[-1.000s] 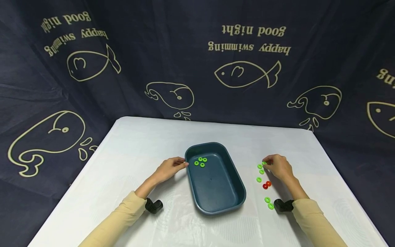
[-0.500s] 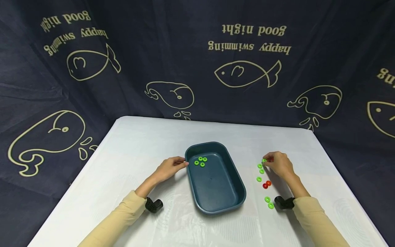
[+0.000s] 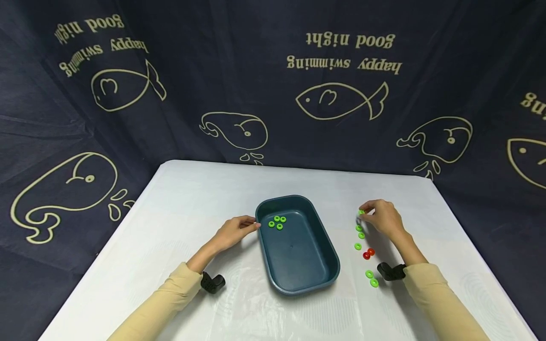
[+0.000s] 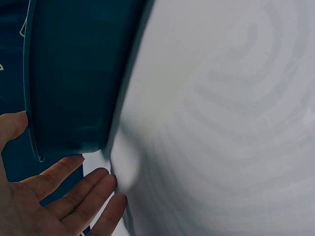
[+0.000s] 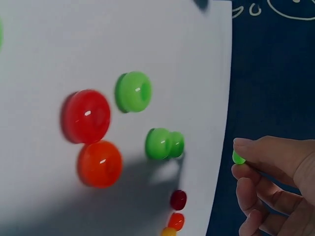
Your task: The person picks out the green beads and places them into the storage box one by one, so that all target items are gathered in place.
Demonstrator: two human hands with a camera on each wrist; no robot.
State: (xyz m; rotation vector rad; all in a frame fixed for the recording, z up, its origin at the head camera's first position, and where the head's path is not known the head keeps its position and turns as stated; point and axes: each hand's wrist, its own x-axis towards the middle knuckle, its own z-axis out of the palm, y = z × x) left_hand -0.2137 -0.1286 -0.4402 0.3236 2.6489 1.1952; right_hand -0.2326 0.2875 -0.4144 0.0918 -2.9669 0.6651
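Note:
My right hand (image 3: 384,219) pinches a small green ring (image 5: 238,157) between thumb and forefinger, above the white table, with the other fingers loosely curled. Below it lie several loose green rings (image 3: 358,246), plus a red ring (image 5: 87,116) touching an orange ring (image 5: 103,164). My left hand (image 3: 233,232) is at the left side of a dark blue plastic bin (image 3: 291,265). Its thumb touches the rim, while the fingers stretch loosely along the outer wall. Several green rings (image 3: 279,227) lie in the bin's far left part.
In the right wrist view, a dark red ring (image 5: 178,200), another orange ring (image 5: 176,221) and a yellow ring (image 5: 169,231) lie farther off. The white table (image 3: 200,189) ends at a dark curtain (image 3: 273,85) with fish drawings. Each wrist carries a black camera (image 3: 390,271).
My right hand has lifted the green ring off the table and shifted slightly away from me and leftward with it. The left hand and the bin have stayed in place.

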